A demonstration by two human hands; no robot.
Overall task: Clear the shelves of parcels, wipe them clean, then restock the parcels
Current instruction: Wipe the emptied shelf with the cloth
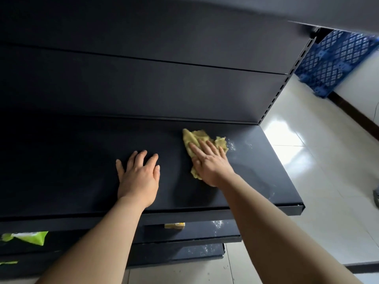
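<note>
right hand (pixel 211 160) presses the cloth (pixel 196 140) flat on the shelf (pixel 266 171), fingers straight. white dust (pixel 232 146) lies just right of it. left hand (pixel 139 175) rests open, farther off.

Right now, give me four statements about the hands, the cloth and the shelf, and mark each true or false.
1. The right hand presses a yellow cloth onto the shelf. True.
2. The left hand grips a parcel. False: it rests flat on the shelf, holding nothing.
3. White specks lie right of the cloth. True.
4. Parcels crowd the shelf being wiped. False: none shows on it.
</note>
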